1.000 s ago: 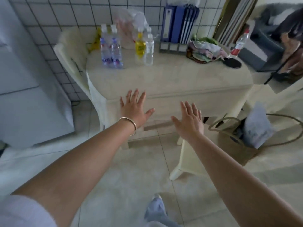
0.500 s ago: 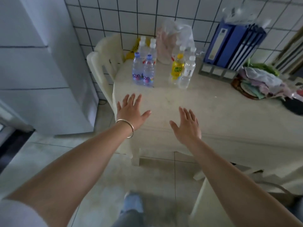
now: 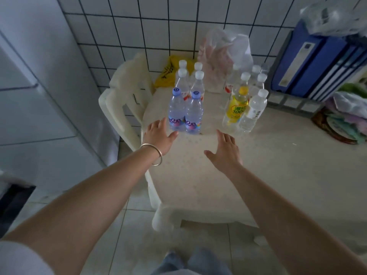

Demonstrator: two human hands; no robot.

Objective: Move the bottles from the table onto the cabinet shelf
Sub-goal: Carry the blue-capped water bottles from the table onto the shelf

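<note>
White square tiles with dark grout cover the wall [image 3: 139, 26] behind a pale table [image 3: 218, 175], and light floor tiles [image 3: 127, 235] run under it. At the far left stands a tall white cabinet [image 3: 39, 96]; no shelf of it shows from this angle. Next to it a cream plastic chair [image 3: 123, 100] is pushed against the table's left edge. The left hand [image 3: 158, 136], a thin metal bangle [image 3: 154, 154] on its wrist, hovers over the table's left side with fingers spread and empty, the fingertips just short of the nearest bottles. Those are two bottles with lilac caps [image 3: 185, 114], standing upright side by side, touching. Behind them stand four clear bottles with white caps [image 3: 190, 80] in a tight block, with a yellow bag [image 3: 168, 73] at the wall behind them. The right hand [image 3: 225, 151] floats over the bare tabletop, palm down, fingers loosely splayed, holding nothing. Beyond it stands a yellow-labelled bottle [image 3: 237, 107] with a yellow cap, and just beside it a clear bottle with a white label [image 3: 253, 112]; more white-capped bottles [image 3: 255, 76] cluster behind. A crumpled clear plastic bag [image 3: 224, 54] leans at the wall. Farther right, blue binders [image 3: 317, 60] sit in a rack, and a heap of cloth in a dark bowl [image 3: 345, 120] lies at the edge.
</note>
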